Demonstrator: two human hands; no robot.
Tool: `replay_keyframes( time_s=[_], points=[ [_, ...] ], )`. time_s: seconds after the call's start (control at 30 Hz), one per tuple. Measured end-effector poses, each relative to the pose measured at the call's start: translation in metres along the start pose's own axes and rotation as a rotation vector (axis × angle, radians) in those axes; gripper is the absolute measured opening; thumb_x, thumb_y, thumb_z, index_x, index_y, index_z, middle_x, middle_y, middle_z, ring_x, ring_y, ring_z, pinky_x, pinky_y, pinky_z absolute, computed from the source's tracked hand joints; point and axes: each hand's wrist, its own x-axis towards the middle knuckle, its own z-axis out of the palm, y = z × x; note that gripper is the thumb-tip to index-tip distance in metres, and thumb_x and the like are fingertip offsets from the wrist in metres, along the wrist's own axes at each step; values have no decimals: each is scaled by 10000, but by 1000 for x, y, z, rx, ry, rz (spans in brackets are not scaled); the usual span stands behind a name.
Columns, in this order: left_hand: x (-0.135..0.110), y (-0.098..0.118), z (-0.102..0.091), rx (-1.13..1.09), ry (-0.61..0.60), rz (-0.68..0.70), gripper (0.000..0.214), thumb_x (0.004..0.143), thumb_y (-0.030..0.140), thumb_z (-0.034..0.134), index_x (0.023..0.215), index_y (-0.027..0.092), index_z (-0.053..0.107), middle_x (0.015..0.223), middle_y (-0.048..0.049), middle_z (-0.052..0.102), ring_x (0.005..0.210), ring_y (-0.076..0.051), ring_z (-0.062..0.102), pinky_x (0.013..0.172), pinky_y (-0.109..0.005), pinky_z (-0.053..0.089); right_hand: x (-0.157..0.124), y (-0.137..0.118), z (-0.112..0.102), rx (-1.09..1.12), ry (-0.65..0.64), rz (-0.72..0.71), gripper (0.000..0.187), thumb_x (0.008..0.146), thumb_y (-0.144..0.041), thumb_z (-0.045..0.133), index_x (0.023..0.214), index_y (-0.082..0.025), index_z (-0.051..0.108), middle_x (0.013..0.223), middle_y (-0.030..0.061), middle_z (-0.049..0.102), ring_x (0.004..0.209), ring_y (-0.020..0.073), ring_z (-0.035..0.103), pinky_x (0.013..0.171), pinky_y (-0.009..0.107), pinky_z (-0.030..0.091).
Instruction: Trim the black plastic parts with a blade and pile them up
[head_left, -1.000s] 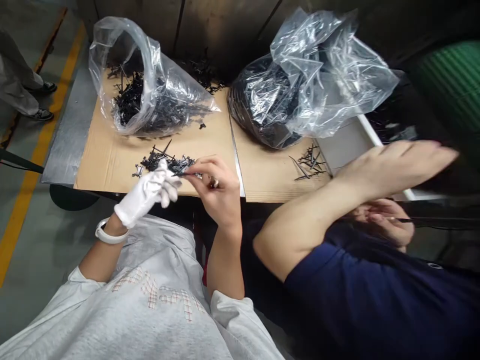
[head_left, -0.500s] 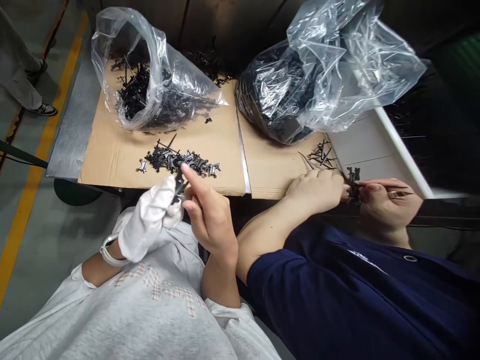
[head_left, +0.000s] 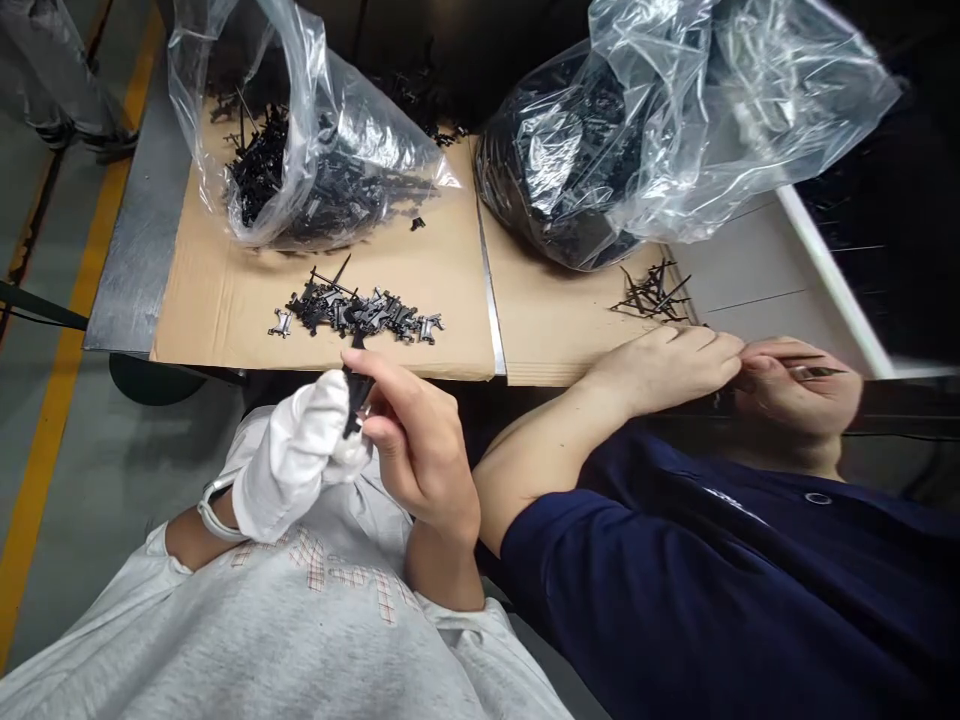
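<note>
My left hand [head_left: 289, 455], in a white glove, has its fingers closed around a small black plastic part [head_left: 358, 392] in front of the table edge. Bare, my right hand [head_left: 426, 440] bends its index finger and thumb onto the same part from the right. The fingers hide much of its shape. Just beyond my hands, a pile of small black plastic parts [head_left: 367, 312] lies on the cardboard [head_left: 225, 320], and one lone part [head_left: 280, 322] sits at the pile's left end.
An open clear bag [head_left: 300, 150] of black parts lies behind the pile. Another full bag [head_left: 555, 170] stands to its right, beside a white tray [head_left: 832, 280]. A co-worker's hands [head_left: 675, 365] are at right, near thin black strips [head_left: 652, 292]. A person's legs [head_left: 60, 70] show far left.
My right index finger has curled lower onto the black part, which now looks more upright between my hands. The co-worker's hands have come together, and the view has shifted slightly.
</note>
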Motion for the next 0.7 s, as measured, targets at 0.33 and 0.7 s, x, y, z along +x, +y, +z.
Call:
replay_keyframes(
  time_s=[0.33, 0.7],
  points=[
    [1, -22, -18, -130, -141, 215, 565, 937, 398, 736, 637, 174, 313, 524, 40, 333, 443, -77, 426, 442, -186, 445, 0, 1, 2, 15, 31, -10, 336, 1119, -443, 370, 1298, -255, 584, 853, -1, 706, 629, 142, 584, 612, 282, 487],
    [1, -14, -7, 192, 53, 177, 698, 932, 731, 619, 633, 153, 366, 533, 62, 378, 475, -33, 442, 465, -203, 338, -3, 4, 6, 323, 90, 195, 502, 1007, -630, 542, 1329, -268, 673, 993, 31, 737, 687, 141, 584, 607, 274, 503]
  ],
)
